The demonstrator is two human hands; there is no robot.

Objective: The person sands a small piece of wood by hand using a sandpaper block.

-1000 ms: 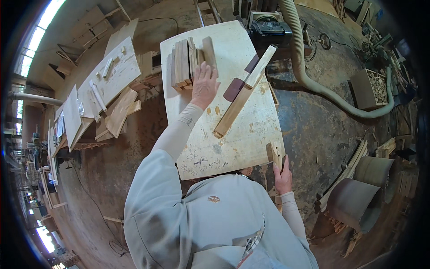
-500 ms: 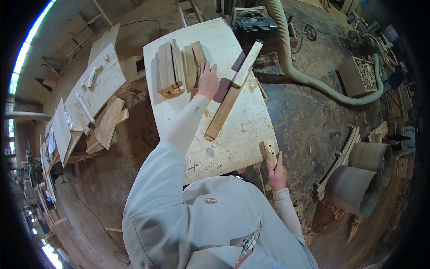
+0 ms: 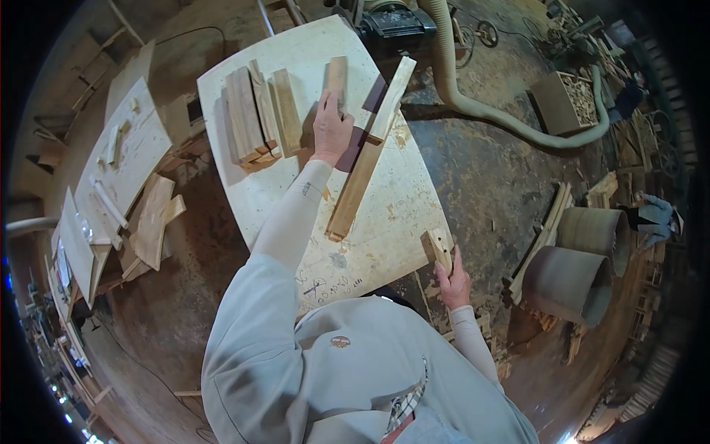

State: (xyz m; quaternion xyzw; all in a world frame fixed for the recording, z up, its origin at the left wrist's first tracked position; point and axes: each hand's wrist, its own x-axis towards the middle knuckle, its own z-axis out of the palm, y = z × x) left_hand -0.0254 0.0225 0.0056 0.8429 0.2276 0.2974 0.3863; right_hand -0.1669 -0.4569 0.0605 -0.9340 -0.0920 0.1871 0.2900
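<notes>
At the far part of the pale worktable [image 3: 399,251], my left hand [image 3: 333,135] is closed on the near end of a short wooden block [image 3: 336,72]. To its left stand several wooden pieces [image 3: 244,111] grouped side by side, with another block [image 3: 286,103] close by. My right hand [image 3: 455,287], at the table's near right edge, grips a light wooden block with dark holes [image 3: 442,244]. Between the hands, a long wooden bar [image 3: 355,192] lies slanted, meeting a paler strip [image 3: 393,96] at its far end. Dark maroon sheets [image 3: 350,152] lie under them.
A black motor [image 3: 399,24] and a thick ribbed hose [image 3: 445,74] are beyond the table. Wide rolled belts [image 3: 568,285] stand at right by wooden strips [image 3: 543,240]. A box of offcuts [image 3: 562,103] sits farther off. Another person [image 3: 654,218] is at far right. Boards [image 3: 122,140] lie at left.
My left hand has drawn its block to the right, away from the grouped pieces. My right hand keeps its grip on the holed block. The whole view has shifted somewhat.
</notes>
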